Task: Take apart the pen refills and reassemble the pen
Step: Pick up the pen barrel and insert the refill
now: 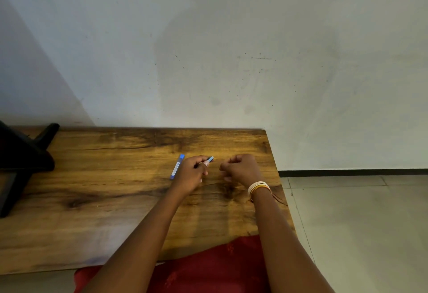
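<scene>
A blue pen barrel point(177, 166) with a white label lies on the wooden table point(104, 176), just left of my left hand. My left hand point(192, 173) pinches a small blue pen part point(210, 159) between thumb and fingers; its tip sticks out to the right. My right hand point(240, 168) is curled into a loose fist a short way to the right, resting near the table top. Whether it holds anything is hidden by its fingers. A stack of bangles point(258, 188) sits on the right wrist.
A black stand point(23, 160) occupies the table's left end. The table's far edge meets a grey wall point(208, 60). Its right edge point(278, 176) drops to a tiled floor point(359, 223). Red cloth point(208, 267) lies at the near edge.
</scene>
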